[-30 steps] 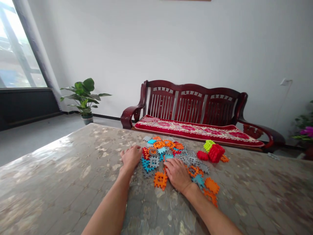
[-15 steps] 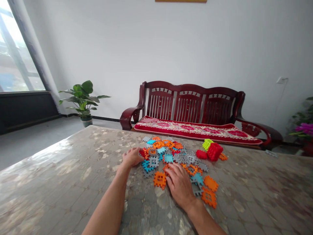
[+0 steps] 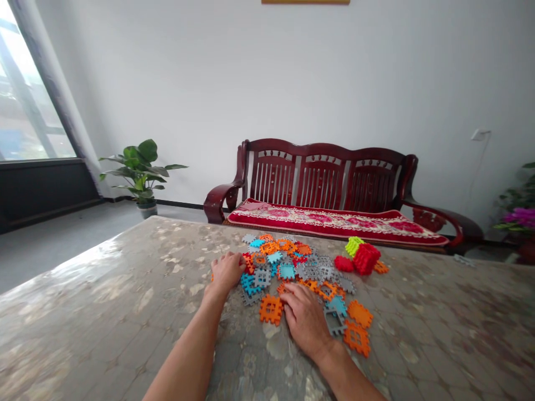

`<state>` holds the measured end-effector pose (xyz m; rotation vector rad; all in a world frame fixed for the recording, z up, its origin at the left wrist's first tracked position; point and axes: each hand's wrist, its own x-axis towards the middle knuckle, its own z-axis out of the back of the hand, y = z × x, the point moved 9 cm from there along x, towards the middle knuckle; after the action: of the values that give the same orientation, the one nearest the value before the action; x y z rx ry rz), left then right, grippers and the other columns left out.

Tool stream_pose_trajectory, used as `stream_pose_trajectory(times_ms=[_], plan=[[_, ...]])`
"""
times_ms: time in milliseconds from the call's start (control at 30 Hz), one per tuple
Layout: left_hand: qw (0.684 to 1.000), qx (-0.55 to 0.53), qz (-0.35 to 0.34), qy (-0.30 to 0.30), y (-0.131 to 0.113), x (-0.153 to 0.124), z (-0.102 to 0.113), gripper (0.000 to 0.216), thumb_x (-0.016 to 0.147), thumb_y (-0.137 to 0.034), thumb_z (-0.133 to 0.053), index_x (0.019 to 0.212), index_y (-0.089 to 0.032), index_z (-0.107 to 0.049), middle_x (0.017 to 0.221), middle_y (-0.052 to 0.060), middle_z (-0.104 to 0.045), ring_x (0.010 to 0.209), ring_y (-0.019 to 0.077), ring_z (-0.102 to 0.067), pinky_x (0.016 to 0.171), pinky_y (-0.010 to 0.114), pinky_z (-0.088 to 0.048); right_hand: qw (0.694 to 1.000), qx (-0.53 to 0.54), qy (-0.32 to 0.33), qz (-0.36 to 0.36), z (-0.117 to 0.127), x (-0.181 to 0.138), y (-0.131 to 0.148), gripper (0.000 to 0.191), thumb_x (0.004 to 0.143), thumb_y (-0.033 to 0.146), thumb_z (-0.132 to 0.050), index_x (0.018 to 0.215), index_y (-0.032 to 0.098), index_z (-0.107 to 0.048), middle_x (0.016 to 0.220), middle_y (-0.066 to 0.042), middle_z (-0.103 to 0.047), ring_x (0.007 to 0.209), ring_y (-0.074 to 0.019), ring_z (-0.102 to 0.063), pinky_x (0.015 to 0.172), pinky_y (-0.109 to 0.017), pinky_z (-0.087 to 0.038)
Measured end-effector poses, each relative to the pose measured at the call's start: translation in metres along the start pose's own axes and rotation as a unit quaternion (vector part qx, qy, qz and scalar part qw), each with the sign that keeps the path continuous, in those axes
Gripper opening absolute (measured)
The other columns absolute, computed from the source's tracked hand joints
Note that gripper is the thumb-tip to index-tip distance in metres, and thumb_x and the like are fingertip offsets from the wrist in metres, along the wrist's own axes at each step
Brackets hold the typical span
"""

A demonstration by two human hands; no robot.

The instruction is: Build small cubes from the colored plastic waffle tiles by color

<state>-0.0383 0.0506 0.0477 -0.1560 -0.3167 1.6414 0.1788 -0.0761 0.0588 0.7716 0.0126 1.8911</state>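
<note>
A loose pile of flat interlocking plastic tiles in orange, blue, grey and red lies mid-table. At the pile's left edge is my left hand (image 3: 228,272), palm down with curled fingers. An orange interlocking tile (image 3: 212,277) peeks out past its left side; most of it is hidden under the hand. My right hand (image 3: 306,313) rests on the near side of the pile, fingers stretched forward over tiles. Just left of its fingertips lies an orange window tile (image 3: 271,309). To its right are a grey frame tile (image 3: 343,326) and another orange window tile (image 3: 357,337).
Right of the pile stand a red cube (image 3: 366,258) built of tiles and a yellow-green piece (image 3: 354,245). A patterned cloth (image 3: 125,312) covers the table. Behind it are a wooden bench (image 3: 321,178) with a red cover and a potted plant (image 3: 144,170).
My left hand has turned slightly, and an orange edge now shows at its left side. My right hand has shifted slightly toward me, its fingers drawing back a little over the tiles.
</note>
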Motion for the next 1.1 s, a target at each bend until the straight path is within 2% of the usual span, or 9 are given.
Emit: stream_pose_trajectory(times_ms=[233, 467, 567, 667, 767, 833, 900, 1000, 1100], plan=[[0.997, -0.046, 0.033, -0.047, 0.0, -0.003, 0.008, 0.029, 0.078, -0.026, -0.056, 0.106, -0.025, -0.064, 0.116, 0.008, -0.062, 0.093, 0.0203, -0.064, 0.078, 0.029, -0.046, 1.0, 0.01, 0.001, 0.004, -0.004, -0.001, -0.001, 0.028, 0.086, 0.008, -0.053, 0.096, 0.026, -0.073, 0.117, -0.002, -0.068, 0.113, -0.0194, -0.058, 0.101, -0.035, -0.043], [0.984, -0.139, 0.013, -0.108, 0.003, 0.005, 0.01, 0.018, 0.073, -0.017, -0.061, 0.089, -0.022, -0.067, 0.106, 0.005, -0.062, 0.091, 0.0151, -0.063, 0.083, 0.024, -0.048, 1.0, -0.008, -0.002, 0.013, -0.005, 0.0, -0.001, 0.03, 0.085, 0.007, -0.054, 0.097, 0.026, -0.073, 0.115, -0.002, -0.069, 0.111, -0.0181, -0.059, 0.101, -0.032, -0.044], [0.968, -0.216, -0.007, -0.125, 0.001, 0.01, 0.012, 0.016, 0.073, -0.016, -0.061, 0.087, -0.02, -0.067, 0.105, 0.005, -0.063, 0.087, 0.0134, -0.064, 0.083, 0.024, -0.05, 1.0, 0.001, -0.001, 0.009, -0.004, 0.0, -0.001, 0.031, 0.085, 0.007, -0.052, 0.097, 0.026, -0.073, 0.114, -0.002, -0.069, 0.111, -0.0188, -0.06, 0.1, -0.033, -0.045], [0.941, -0.323, -0.066, -0.079, -0.014, 0.012, 0.007, 0.015, 0.071, -0.022, -0.065, 0.086, -0.018, -0.066, 0.103, 0.005, -0.066, 0.081, 0.0136, -0.066, 0.076, 0.026, -0.054, 1.0, 0.011, 0.002, 0.006, -0.004, 0.0, -0.001, 0.032, 0.084, 0.007, -0.052, 0.097, 0.026, -0.073, 0.113, -0.004, -0.07, 0.109, -0.0198, -0.06, 0.098, -0.034, -0.046], [0.897, -0.425, -0.122, 0.007, -0.03, 0.011, -0.003, 0.033, 0.073, -0.033, -0.066, 0.103, -0.018, -0.065, 0.099, 0.006, -0.071, 0.084, 0.0175, -0.068, 0.071, 0.028, -0.055, 1.0, 0.006, 0.004, 0.007, -0.003, 0.001, 0.0, 0.031, 0.084, 0.007, -0.052, 0.097, 0.026, -0.074, 0.112, -0.003, -0.07, 0.109, -0.0191, -0.06, 0.098, -0.033, -0.046], [0.884, -0.45, -0.129, 0.018, -0.028, 0.012, -0.005, 0.04, 0.076, -0.035, -0.062, 0.112, -0.017, -0.062, 0.097, 0.006, -0.072, 0.087, 0.0185, -0.068, 0.072, 0.029, -0.055, 1.0, 0.003, 0.003, 0.007, -0.003, 0.001, 0.0, 0.031, 0.084, 0.007, -0.052, 0.097, 0.026, -0.073, 0.112, -0.003, -0.07, 0.109, -0.0185, -0.06, 0.098, -0.032, -0.046], [0.908, -0.403, -0.118, -0.011, -0.019, 0.016, -0.002, 0.035, 0.076, -0.032, -0.06, 0.108, -0.017, -0.064, 0.096, 0.006, -0.072, 0.086, 0.0179, -0.068, 0.074, 0.029, -0.053, 1.0, 0.002, 0.002, 0.007, -0.004, 0.001, -0.001, 0.031, 0.085, 0.007, -0.053, 0.096, 0.026, -0.073, 0.112, -0.002, -0.07, 0.109, -0.0179, -0.059, 0.099, -0.031, -0.045], [0.969, -0.228, -0.093, -0.026, -0.007, 0.018, 0.002, 0.025, 0.072, -0.026, -0.062, 0.094, -0.019, -0.07, 0.097, 0.006, -0.072, 0.087, 0.0183, -0.066, 0.08, 0.029, -0.05, 1.0, -0.005, 0.001, 0.01, -0.005, 0.0, -0.001, 0.031, 0.085, 0.006, -0.052, 0.095, 0.026, -0.073, 0.112, -0.001, -0.07, 0.11, -0.0168, -0.059, 0.1, -0.029, -0.044], [0.993, -0.092, -0.075, -0.026, -0.004, 0.013, 0.01, 0.024, 0.072, -0.031, -0.064, 0.093, -0.025, -0.073, 0.101, 0.005, -0.071, 0.095, 0.0212, -0.064, 0.086, 0.031, -0.046, 1.0, -0.019, 0.003, 0.012, -0.005, 0.0, 0.0, 0.031, 0.085, 0.006, -0.052, 0.096, 0.027, -0.072, 0.113, -0.001, -0.069, 0.109, -0.0162, -0.059, 0.099, -0.028, -0.044]])
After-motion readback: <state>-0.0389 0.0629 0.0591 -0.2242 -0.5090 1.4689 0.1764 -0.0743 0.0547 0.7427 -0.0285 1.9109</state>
